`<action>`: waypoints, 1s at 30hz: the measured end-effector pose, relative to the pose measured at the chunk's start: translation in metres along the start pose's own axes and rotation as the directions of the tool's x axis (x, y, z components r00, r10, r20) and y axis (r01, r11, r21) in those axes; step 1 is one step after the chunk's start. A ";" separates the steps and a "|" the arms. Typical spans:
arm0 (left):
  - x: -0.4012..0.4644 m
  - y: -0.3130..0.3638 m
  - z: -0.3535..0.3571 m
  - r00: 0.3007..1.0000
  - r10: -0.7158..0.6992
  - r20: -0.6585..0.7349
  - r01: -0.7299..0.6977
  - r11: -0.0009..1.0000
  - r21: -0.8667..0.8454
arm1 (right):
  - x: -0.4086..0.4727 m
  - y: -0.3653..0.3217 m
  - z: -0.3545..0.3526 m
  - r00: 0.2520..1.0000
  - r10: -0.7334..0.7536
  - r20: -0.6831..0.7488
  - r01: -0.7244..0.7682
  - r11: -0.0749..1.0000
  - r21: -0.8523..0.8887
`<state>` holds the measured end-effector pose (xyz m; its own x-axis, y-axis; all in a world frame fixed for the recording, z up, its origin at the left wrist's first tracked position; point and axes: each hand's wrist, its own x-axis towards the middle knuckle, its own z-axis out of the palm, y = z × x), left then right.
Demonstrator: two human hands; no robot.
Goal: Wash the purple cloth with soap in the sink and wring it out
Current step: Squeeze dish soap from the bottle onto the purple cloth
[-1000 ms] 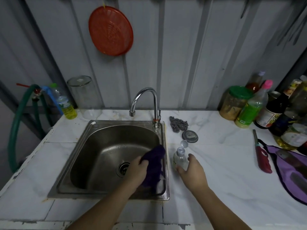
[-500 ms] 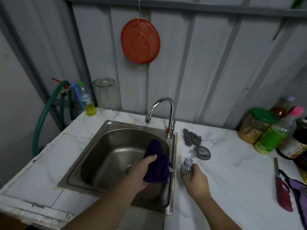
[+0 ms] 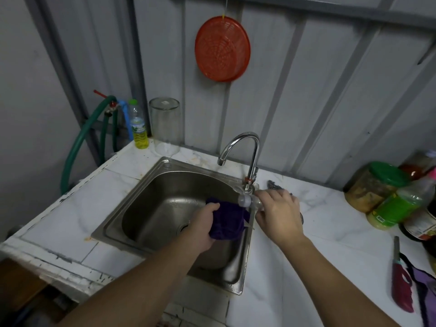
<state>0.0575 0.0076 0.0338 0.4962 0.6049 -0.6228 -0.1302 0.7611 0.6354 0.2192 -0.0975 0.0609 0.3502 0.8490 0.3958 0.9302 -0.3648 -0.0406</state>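
My left hand grips the bunched purple cloth over the right side of the steel sink. My right hand holds a small clear soap bottle tipped sideways, its open cap pointing at the top of the cloth. The bottle's body is mostly hidden by my fingers. The chrome tap stands just behind the bottle, and no water runs from its spout.
A steel scourer lies behind my right hand. Jars and bottles crowd the counter's right end, with a red lighter and purple fabric nearer. An upturned clear jar and a yellow bottle stand back left.
My right hand has lifted the soap bottle off the counter and tipped it over the cloth. The view has swung left and up.
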 end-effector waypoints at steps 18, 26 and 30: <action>0.004 0.011 -0.016 0.995 -0.003 0.102 0.017 0.989 -0.146 | 0.043 -0.042 -0.022 0.916 -0.400 -0.033 0.380 0.890 -0.252; 0.010 0.013 -0.024 0.992 -0.013 0.128 0.029 0.992 -0.121 | 0.051 -0.049 -0.027 0.919 -0.384 -0.094 0.354 0.905 -0.236; 0.013 0.014 -0.026 0.992 -0.014 0.126 0.029 0.993 -0.114 | 0.052 -0.050 -0.028 0.918 -0.381 -0.113 0.345 0.905 -0.249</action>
<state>0.0395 0.0327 0.0228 0.6025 0.5596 -0.5691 -0.2133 0.8000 0.5609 0.1878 -0.0455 0.1091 -0.0450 0.8750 0.4820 0.9352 -0.1327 0.3282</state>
